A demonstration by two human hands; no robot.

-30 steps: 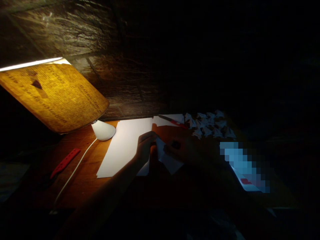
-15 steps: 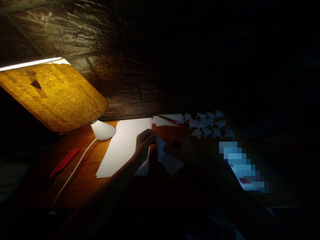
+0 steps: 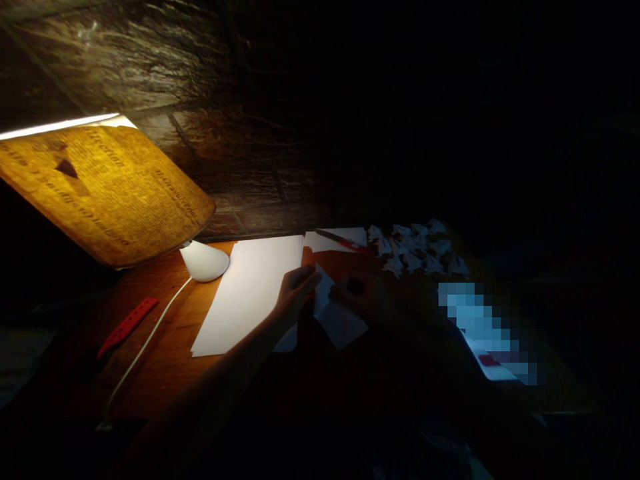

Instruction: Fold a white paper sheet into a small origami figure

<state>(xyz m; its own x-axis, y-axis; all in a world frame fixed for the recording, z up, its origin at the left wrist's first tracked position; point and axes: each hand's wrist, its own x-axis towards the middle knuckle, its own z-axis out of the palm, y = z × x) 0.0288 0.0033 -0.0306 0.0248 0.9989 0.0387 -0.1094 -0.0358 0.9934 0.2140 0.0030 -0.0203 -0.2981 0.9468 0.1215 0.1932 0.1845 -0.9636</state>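
Observation:
A small folded sheet of white paper (image 3: 339, 325) is held between my two hands, its upper part narrowing to a point. My left hand (image 3: 296, 288) is closed on the paper's upper left edge, thumb and fingers pinching it. My right hand (image 3: 359, 295) lies in deep shadow and pinches the paper's right side; its fingers are only partly visible. Just left of the paper, a stack of white sheets (image 3: 250, 287) lies on the wooden table (image 3: 200, 319), partly under my left forearm.
A lamp with a printed shade (image 3: 115, 193) and white base (image 3: 206, 261) stands left, trailing a white cable (image 3: 145, 347). A red strip-like object (image 3: 129, 327) lies nearby. Behind are scissors-like red and dark blades (image 3: 343, 240) and several folded paper figures (image 3: 413, 250). A lit, blurred device (image 3: 490, 367) lies right.
My left hand has shifted slightly right and down along the paper's edge, toward my right hand. The upper tip of the paper now shows above the fingers.

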